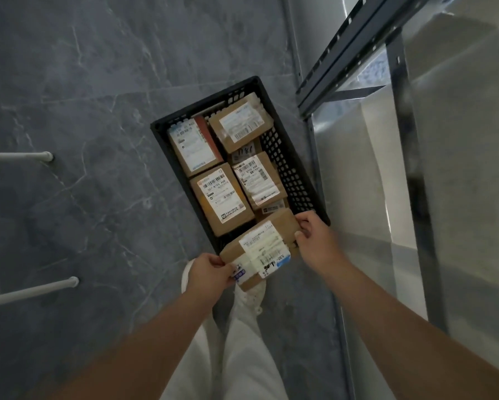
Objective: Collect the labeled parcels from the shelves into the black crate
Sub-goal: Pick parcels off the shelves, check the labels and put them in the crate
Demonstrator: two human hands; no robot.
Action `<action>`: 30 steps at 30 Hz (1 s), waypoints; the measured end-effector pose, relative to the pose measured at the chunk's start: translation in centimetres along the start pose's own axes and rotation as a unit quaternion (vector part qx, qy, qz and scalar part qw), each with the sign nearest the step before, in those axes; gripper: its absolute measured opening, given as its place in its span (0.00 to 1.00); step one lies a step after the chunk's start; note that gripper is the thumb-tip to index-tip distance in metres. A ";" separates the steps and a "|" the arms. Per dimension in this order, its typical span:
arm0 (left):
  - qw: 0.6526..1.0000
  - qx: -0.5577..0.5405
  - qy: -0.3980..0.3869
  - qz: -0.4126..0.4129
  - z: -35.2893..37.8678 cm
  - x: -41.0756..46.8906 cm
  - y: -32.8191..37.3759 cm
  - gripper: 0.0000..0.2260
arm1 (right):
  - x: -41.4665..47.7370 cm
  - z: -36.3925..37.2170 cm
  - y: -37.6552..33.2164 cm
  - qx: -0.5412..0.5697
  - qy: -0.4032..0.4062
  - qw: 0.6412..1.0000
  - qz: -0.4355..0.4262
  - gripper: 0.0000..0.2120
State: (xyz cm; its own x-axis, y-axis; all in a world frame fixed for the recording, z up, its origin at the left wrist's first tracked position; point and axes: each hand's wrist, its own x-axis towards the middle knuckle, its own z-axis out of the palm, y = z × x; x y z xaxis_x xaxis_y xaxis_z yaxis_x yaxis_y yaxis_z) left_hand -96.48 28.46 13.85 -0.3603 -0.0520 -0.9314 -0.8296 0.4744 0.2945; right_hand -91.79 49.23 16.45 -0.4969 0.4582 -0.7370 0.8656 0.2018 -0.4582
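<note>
**Parcel held over the near end of the crate**

Head view. A brown cardboard parcel (260,249), with a white label and glossy tape across its top, is held above the near end of the black crate (293,174) and is not yet set down. It is clamped at its 2 short ends. The nearer end is pinched by the left hand (211,272), and the farther end is gripped by the curled fingers of the right hand (314,235).

The box looks stiff and is judged light, since it is carried mostly by the fingertips. The taped face may be slippery, so the bare cardboard ends are judged the better hold.

The crate stands on the grey floor (84,96), just beside the metal shelf frame (398,140). In it, 4 labelled boxes (222,197) are seen on top, labels up, packed close in 2 rows. At least 2 more are partly hidden beneath them. Little free room is seen, so the parcel will probably have to be laid on top of the others.
</note>
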 end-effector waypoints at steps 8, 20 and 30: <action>0.991 0.022 0.095 0.086 2.0 4.3 -0.4 0.03 | 4.3 2.1 2.4 0.091 0.016 0.995 0.030 0.08; 0.988 0.012 0.112 0.104 3.3 4.4 -0.8 0.08 | 7.4 2.3 3.6 -0.018 -0.061 0.997 0.040 0.15; 0.985 -0.026 0.129 0.112 3.6 5.6 -2.1 0.10 | 8.3 3.4 5.4 0.059 -0.046 0.997 0.021 0.18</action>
State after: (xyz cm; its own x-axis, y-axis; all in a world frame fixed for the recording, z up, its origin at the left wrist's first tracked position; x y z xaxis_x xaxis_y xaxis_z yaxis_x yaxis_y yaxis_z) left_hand -95.25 30.35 7.25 -0.6271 -0.1756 -0.7589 -0.7359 0.4531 0.5032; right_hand -91.40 51.12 6.16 -0.4689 0.3816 -0.7966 0.8752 0.0792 -0.4772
